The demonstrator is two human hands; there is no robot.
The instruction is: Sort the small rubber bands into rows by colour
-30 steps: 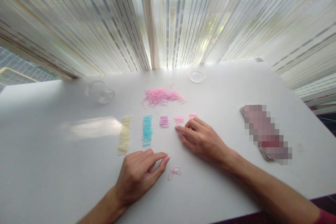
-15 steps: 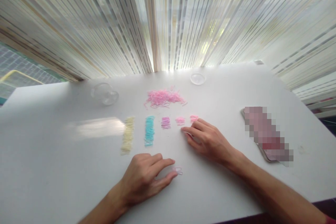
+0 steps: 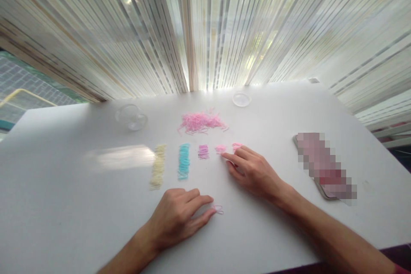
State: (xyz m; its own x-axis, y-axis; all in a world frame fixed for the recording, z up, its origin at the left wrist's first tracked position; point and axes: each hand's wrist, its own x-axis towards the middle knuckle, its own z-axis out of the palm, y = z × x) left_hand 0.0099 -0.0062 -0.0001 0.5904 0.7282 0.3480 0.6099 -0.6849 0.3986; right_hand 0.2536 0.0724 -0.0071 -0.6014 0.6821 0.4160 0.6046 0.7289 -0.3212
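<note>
My left hand rests low on the white table, its thumb and forefinger closed about the end of a few pale pink looped rubber bands. My right hand lies to the upper right, forefinger stretched out and thumb apart from it. That fingertip touches the lower edge of a small pink row of bands. Its other knuckles partly cover a salmon-pink row. Further left lie a purple row, a longer turquoise row and a pale yellow row.
Behind the rows is a loose heap of pink bands. A clear round container stands at the back left, a clear lid at the back. A blurred-out phone lies at right. Striped string curtains hang along the far edge.
My right forefinger has moved slightly up to the edge of the small pink row. My left hand stays almost where it was, with the pale pink bands. The view has shifted a little.
</note>
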